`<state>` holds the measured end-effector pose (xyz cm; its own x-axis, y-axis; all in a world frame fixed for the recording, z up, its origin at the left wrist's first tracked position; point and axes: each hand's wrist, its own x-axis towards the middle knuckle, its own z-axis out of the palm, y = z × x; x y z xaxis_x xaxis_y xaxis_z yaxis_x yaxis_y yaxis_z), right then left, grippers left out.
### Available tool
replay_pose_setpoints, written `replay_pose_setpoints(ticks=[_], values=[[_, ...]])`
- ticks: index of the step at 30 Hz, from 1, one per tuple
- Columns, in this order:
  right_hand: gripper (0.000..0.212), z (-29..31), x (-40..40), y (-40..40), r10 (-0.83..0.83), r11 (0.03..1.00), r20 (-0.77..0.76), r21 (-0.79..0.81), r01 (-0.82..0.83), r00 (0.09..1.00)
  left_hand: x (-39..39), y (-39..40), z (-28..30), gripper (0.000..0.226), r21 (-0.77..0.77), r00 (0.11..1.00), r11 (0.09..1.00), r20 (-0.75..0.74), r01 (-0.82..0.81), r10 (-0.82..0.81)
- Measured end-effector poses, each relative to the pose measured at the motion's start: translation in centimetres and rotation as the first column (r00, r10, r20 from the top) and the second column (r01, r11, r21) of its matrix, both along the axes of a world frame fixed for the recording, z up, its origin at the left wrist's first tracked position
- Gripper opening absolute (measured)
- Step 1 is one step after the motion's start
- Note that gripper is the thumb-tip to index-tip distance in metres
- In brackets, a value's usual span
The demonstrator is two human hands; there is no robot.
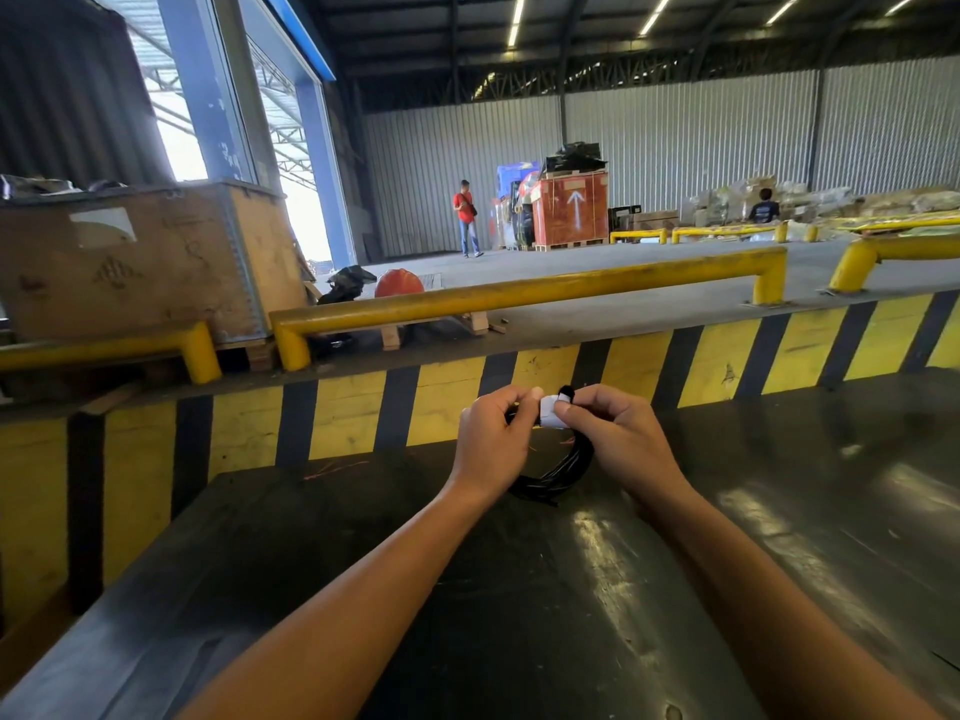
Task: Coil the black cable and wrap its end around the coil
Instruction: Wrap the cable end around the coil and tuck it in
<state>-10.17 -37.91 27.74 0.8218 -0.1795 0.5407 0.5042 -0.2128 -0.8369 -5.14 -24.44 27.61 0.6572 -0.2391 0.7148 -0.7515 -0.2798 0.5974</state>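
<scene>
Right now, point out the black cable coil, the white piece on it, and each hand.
black cable coil [558,472], head view, on the hanging loop.
white piece [548,412], head view, on its face between the thumbs.
left hand [491,439], head view, back of hand.
right hand [615,433], head view, back of hand.

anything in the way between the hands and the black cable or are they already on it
Nothing visible stands in the way. Both the left hand and the right hand already grip the black cable at its top, either side of a white piece. The coil hangs free below them, above the dark table.
</scene>
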Motion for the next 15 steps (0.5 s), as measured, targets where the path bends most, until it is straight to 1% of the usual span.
replay_pose_setpoints(ticks=[4, 10, 13, 15], values=[[0.017, -0.3, 0.1, -0.2, -0.058, 0.988, 0.032, -0.142, 0.062, 0.998, 0.1, 0.1, -0.5, 0.029, 0.033, 1.0, 0.999, -0.026, -0.007, 0.008], [0.018, -0.9, 0.1, -0.6, -0.139, 0.962, 0.11, -0.223, 0.16, 0.984, 0.2, -0.1, -1.0, 0.035, 0.065, 0.998, 0.998, -0.06, 0.017, -0.013], [0.017, -1.4, 0.3, -0.8, -0.163, 0.957, 0.081, -0.231, 0.178, 0.983, 0.4, -0.2, -1.3, 0.034, 0.074, 0.994, 0.997, -0.106, 0.02, -0.012], [0.017, -2.0, 0.4, -0.9, -0.193, 0.943, 0.082, -0.261, 0.208, 0.978, 0.3, -0.2, -1.6, 0.029, 0.058, 0.98, 0.997, -0.195, 0.04, -0.028]])
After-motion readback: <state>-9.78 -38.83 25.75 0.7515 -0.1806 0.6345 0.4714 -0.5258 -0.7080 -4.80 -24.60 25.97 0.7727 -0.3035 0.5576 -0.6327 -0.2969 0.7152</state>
